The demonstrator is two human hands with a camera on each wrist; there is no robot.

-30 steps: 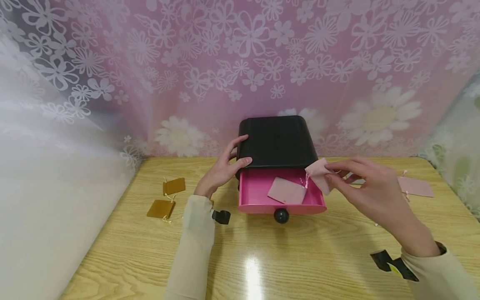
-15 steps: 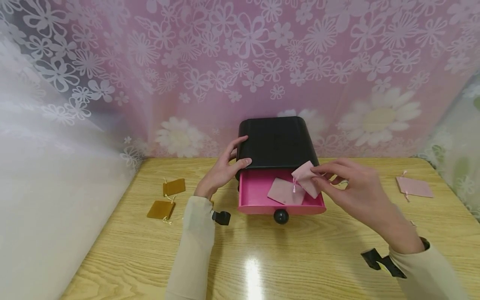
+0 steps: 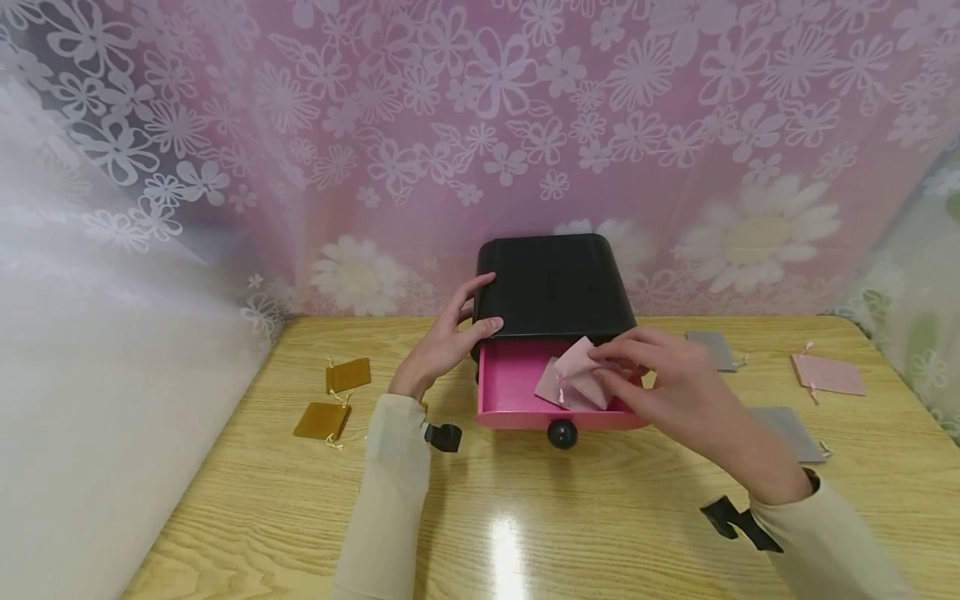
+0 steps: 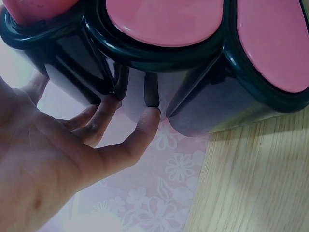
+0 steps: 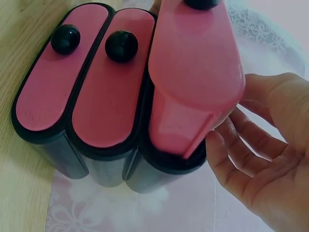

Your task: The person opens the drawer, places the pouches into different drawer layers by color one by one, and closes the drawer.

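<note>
A black cabinet (image 3: 555, 283) with pink drawers stands at the back of the table. Its top drawer (image 3: 510, 379) is pulled out by a black knob (image 3: 562, 433). My left hand (image 3: 442, 346) rests on the cabinet's left side, thumb and a finger at the top edge; in the left wrist view the fingertips touch the black wall. Over the drawer, my right hand (image 3: 667, 375) pinches a small pink drawstring pouch (image 3: 577, 360) between thumb and fingers. A second pink pouch (image 3: 549, 390) lies in the drawer, partly covered by it. In the right wrist view the held pouch is hidden.
Two brown pouches (image 3: 321, 419) lie at the left of the table. To the right are two grey pouches (image 3: 711, 348) and another pink pouch (image 3: 828, 374). A flowered curtain (image 3: 420, 167) hangs right behind the cabinet.
My right hand has moved left with the pouch, from the drawer's right rim to above the pouch inside, uncovering the grey pouches. My left hand has stayed on the cabinet.
</note>
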